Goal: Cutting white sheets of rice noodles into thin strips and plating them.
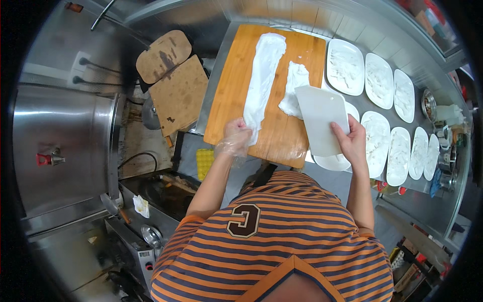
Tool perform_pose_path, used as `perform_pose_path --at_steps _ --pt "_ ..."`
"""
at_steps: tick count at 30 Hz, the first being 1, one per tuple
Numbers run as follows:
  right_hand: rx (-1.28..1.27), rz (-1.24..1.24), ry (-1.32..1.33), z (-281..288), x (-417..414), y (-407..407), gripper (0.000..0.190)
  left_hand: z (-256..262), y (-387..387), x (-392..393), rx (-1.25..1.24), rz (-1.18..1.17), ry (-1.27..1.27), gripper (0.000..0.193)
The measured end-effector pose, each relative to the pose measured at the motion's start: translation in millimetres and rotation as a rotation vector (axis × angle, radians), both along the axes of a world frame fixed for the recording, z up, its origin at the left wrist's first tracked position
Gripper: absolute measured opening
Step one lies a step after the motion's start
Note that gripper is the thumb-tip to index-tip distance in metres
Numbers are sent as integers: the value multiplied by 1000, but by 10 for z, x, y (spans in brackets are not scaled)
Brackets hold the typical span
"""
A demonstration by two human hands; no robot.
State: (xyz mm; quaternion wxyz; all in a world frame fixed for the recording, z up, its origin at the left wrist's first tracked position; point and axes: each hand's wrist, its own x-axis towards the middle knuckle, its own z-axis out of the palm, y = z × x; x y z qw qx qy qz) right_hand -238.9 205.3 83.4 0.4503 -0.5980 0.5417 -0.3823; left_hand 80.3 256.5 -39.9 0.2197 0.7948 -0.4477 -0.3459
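A long, soft white strip that looks like a rice noodle roll [266,75] lies lengthwise on a wooden cutting board [230,90]. My left hand [236,134], in a clear plastic glove, has its fingers closed on the strip's near end at the board's front left. In my right hand [353,139] is a flat white scraper [320,120], held tilted over the board's right edge. Beside the scraper lies a shorter, crumpled white piece [296,87], its right side partly covered by the blade. Under the scraper, a white plate [332,163] shows only in part.
Several oval white plates bearing white food, among them a near plate [375,145] and a far plate [345,68], stand on the metal counter to the right. Metal bowls [429,104] sit beyond them. Brown boards [179,96] and a steel cabinet [64,139] are at left.
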Motion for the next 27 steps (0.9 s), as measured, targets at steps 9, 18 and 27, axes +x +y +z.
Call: perform_pose_path --at_steps 9,18,27 --pt "6 231 349 -31 347 3 21 360 -87 -221 -135 698 1236 27" --pt "-72 1 231 -14 23 -72 19 455 82 -560 -587 -659 -140 11" --pt "-41 -64 154 15 -147 17 19 45 -15 -492 -203 197 343 22"
